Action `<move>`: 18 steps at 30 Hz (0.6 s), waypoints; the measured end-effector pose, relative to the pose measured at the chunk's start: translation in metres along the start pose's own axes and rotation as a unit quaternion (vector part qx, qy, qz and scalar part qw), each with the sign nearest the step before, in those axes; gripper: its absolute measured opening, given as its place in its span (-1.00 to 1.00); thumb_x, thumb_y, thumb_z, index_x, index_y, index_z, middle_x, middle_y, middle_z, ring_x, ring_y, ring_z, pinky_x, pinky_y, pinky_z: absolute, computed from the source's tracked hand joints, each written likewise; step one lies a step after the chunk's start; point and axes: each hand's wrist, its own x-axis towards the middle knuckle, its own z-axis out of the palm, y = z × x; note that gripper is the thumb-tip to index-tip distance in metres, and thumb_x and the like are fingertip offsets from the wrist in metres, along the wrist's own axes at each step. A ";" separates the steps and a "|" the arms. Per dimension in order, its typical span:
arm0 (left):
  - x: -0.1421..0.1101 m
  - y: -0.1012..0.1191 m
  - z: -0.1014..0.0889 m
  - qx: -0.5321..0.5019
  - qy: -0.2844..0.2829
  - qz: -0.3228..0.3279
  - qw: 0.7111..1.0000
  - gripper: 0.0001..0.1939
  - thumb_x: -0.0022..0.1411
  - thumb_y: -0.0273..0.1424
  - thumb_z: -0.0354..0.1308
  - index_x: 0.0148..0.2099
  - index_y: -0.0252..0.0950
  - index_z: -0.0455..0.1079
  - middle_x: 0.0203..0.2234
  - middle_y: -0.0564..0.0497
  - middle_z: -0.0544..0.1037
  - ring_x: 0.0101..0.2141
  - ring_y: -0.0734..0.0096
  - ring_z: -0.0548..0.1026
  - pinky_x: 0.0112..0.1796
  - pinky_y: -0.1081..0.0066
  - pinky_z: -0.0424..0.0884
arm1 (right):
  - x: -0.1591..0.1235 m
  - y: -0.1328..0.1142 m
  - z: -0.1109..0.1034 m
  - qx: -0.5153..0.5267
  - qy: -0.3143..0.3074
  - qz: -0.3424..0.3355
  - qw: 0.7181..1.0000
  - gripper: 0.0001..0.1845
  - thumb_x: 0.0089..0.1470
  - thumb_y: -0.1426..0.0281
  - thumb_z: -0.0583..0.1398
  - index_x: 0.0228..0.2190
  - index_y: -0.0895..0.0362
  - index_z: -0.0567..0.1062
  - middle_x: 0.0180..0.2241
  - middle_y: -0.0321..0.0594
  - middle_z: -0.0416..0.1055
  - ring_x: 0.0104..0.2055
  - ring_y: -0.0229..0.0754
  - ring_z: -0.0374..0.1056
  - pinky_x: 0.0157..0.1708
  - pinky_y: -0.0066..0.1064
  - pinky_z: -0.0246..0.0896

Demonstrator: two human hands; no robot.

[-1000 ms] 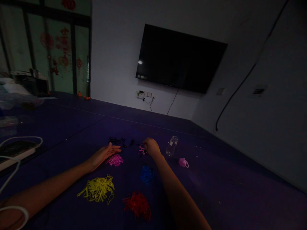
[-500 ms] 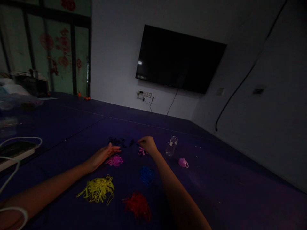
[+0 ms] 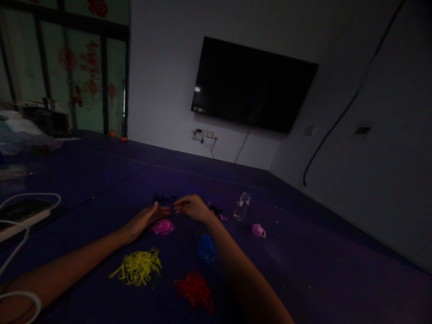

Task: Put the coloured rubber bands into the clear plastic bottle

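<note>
My left hand (image 3: 143,221) lies low over the surface, fingers stretched out, between a pink pile of rubber bands (image 3: 163,227) and a scatter of black rubber bands (image 3: 164,198). Opposite it, my right hand (image 3: 193,208) is held with thumb and fingers apart, its tips close to the black bands. Nothing shows between those fingers. Right of that wrist sits a small mixed heap of black and pink bands (image 3: 218,211). Nearer to me are piles of yellow bands (image 3: 137,267), blue bands (image 3: 206,247) and red bands (image 3: 195,290); my right forearm passes beside the blue ones.
A clear bottle (image 3: 242,207) and a pink ring-handled cap (image 3: 258,230) stand right of my right arm. At left are a box-like device (image 3: 25,216) with a white cable and some plastic bags (image 3: 20,132). A television (image 3: 253,85) hangs on the far wall.
My right hand has moved left from the mixed heap towards the black bands, and its fingers have parted. More black bands now show in that heap. My left hand stays about where it was.
</note>
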 end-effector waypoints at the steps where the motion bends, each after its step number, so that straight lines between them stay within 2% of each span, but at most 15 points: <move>1: 0.001 -0.001 -0.001 0.004 0.005 -0.002 1.000 -0.35 0.15 0.13 -0.11 -0.11 -0.30 0.46 -0.12 -0.18 0.55 0.03 0.09 0.39 0.10 0.15 0.14 | -0.001 -0.001 -0.008 -0.033 0.023 0.012 0.999 -0.69 -0.09 0.59 0.13 -0.27 0.19 0.56 -0.37 -0.20 0.54 -0.37 -0.26 0.45 -0.32 -0.47 0.32; 3: 0.002 -0.004 -0.002 0.007 0.014 -0.003 1.000 -0.35 0.15 0.14 -0.12 -0.09 -0.29 0.45 -0.13 -0.17 0.55 0.03 0.09 0.38 0.10 0.15 0.14 | -0.004 0.000 -0.026 -0.123 0.064 0.037 0.990 -0.64 -0.08 0.63 0.09 -0.26 0.18 0.56 -0.32 -0.19 0.54 -0.32 -0.26 0.46 -0.29 -0.49 0.31; 7: 0.003 -0.007 -0.004 0.002 0.010 0.001 1.000 -0.35 0.15 0.15 -0.13 -0.09 -0.27 0.45 -0.11 -0.16 0.54 0.04 0.10 0.37 0.12 0.15 0.12 | -0.013 0.009 -0.053 -0.311 0.136 0.088 0.936 -0.67 -0.08 0.62 0.12 -0.30 0.15 0.59 -0.24 -0.15 0.53 -0.16 -0.19 0.43 -0.18 -0.50 0.26; 10: 0.002 -0.007 -0.004 0.001 0.002 0.008 1.000 -0.35 0.16 0.14 -0.13 -0.09 -0.27 0.45 -0.12 -0.15 0.54 0.04 0.10 0.37 0.13 0.12 0.10 | -0.018 0.018 -0.057 -0.376 0.121 0.117 0.911 -0.67 -0.08 0.59 0.13 -0.29 0.11 0.59 -0.21 -0.16 0.52 -0.12 -0.17 0.41 -0.17 -0.50 0.23; 14: 0.003 -0.008 -0.005 -0.001 -0.003 0.020 1.000 -0.37 0.17 0.12 -0.12 -0.10 -0.28 0.45 -0.14 -0.15 0.55 0.04 0.12 0.37 0.13 0.11 0.09 | -0.020 0.025 -0.052 -0.396 0.074 0.138 0.905 -0.70 -0.08 0.52 0.17 -0.28 0.06 0.58 -0.25 -0.20 0.54 -0.20 -0.21 0.44 -0.29 -0.54 0.22; 18: 0.003 -0.008 -0.006 -0.005 0.000 0.022 1.000 -0.38 0.17 0.12 -0.12 -0.11 -0.27 0.46 -0.13 -0.15 0.55 0.03 0.13 0.38 0.13 0.13 0.10 | -0.021 0.026 -0.049 -0.428 0.066 0.141 0.890 -0.74 -0.06 0.47 0.18 -0.30 0.02 0.59 -0.26 -0.20 0.54 -0.20 -0.19 0.43 -0.34 -0.53 0.19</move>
